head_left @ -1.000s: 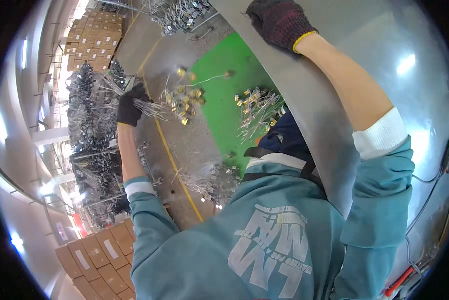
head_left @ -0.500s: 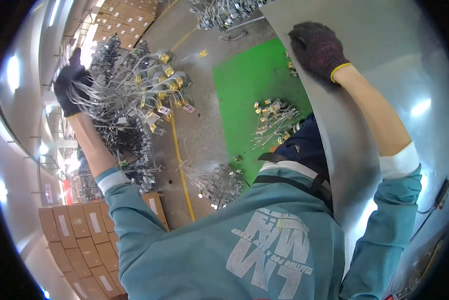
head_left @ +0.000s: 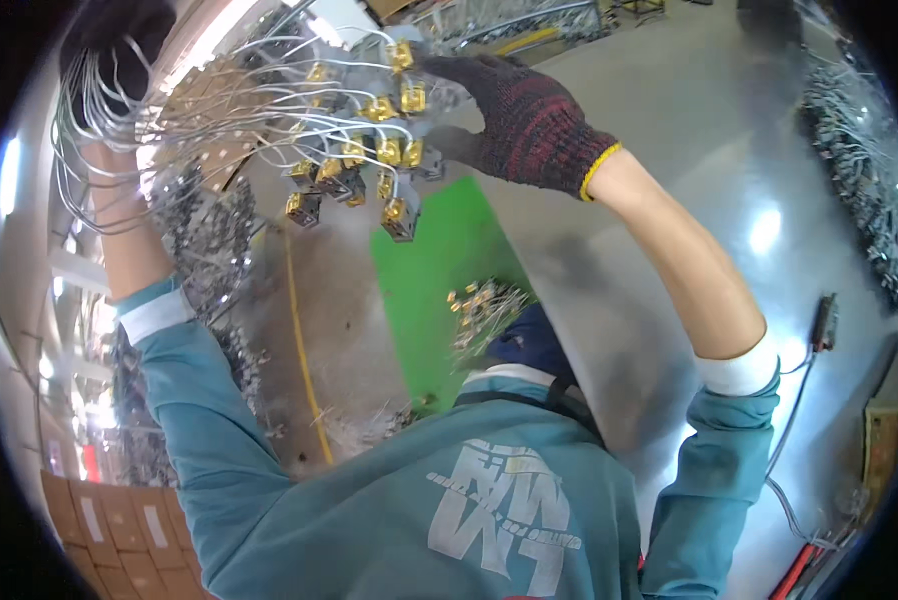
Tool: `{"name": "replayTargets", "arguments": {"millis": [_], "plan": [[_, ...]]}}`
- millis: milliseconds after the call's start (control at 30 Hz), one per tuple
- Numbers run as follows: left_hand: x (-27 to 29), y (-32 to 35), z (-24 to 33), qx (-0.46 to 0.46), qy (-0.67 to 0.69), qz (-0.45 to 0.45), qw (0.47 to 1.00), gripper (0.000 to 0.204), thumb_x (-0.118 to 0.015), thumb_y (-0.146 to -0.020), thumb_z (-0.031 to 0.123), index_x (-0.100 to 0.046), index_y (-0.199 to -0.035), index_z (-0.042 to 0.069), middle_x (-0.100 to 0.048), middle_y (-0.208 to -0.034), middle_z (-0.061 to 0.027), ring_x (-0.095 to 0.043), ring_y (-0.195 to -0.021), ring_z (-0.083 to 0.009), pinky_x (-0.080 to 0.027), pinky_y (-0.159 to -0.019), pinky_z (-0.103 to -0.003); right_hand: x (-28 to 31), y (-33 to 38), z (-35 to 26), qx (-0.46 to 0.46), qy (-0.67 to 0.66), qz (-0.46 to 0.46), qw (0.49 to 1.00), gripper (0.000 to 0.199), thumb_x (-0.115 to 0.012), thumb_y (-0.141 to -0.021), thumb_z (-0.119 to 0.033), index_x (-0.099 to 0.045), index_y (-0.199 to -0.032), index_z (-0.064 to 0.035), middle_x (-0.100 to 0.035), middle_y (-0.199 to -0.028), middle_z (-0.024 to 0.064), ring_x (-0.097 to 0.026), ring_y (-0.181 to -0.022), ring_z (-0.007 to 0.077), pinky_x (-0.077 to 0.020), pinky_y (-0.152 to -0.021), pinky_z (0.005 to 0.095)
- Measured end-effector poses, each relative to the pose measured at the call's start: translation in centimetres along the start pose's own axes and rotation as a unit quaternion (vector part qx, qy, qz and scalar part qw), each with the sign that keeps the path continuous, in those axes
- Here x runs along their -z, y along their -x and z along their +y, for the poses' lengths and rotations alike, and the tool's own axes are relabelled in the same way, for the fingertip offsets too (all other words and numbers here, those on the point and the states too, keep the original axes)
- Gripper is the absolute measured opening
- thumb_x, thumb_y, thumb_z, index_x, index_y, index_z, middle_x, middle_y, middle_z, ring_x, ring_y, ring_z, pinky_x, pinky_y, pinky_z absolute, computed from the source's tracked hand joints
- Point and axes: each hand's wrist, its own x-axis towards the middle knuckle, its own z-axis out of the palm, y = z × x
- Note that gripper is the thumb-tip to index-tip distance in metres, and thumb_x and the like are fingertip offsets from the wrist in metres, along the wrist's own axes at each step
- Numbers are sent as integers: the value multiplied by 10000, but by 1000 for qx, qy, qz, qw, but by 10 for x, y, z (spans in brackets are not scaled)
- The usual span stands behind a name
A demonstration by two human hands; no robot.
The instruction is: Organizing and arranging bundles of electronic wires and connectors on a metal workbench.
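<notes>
A bundle of small yellow-and-grey wired coils [head_left: 379, 108] hangs in the upper left, its thin white leads gathered to one side. My left hand [head_left: 119, 60], in a dark knit glove, is closed round the leads near the upper left edge. The coils spread out to the right of it in a loose cluster. My right hand [head_left: 534, 125], in a dark red-black glove with a yellow cuff, is at the cluster's right side. Its thumb and fingers are apart, with the fingertips close to the coils; whether they touch I cannot tell.
A grey metal tabletop [head_left: 649, 230] extends on the right, with a heap of grey wired parts [head_left: 854, 150] along its far right. A black corded tool [head_left: 824, 320] lies nearby. On the green floor area [head_left: 419, 260] sits another coil pile [head_left: 484, 305]. Cartons [head_left: 119, 530] are stacked lower left.
The coil bundle has come closer, up and to the right over the tabletop's left side. My right hand has moved left, from above the tabletop to the coils, its fingers spreading. The view has shifted.
</notes>
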Motion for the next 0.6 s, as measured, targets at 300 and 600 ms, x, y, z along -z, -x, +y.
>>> {"name": "replayTargets", "arguments": {"millis": [300, 600], "plan": [[-68, -137, -142, 17, 16, -94, 995, 265, -600, -996, 126, -605, -1187, -59, -697, -927, -114, -639, -743, -172, -551, -667, -300, 115, 81, 51, -180, -10, 18, 983, 650, -815, -911, -287, -532, -1488, -189, -736, -1259, 95, -704, -1194, 287, -583, -952, 414], [-156, -243, -262, 187, 55, -83, 977, 264, -615, -1008, 167, -649, -1148, -54, -684, -796, -97, -637, -645, -167, -505, -558, -289, 161, 163, 88, -268, 262, -110, 921, 619, -760, -914, -351, -560, -1458, -136, -766, -1101, 164, -731, -1013, 341, -577, -901, 431]]}}
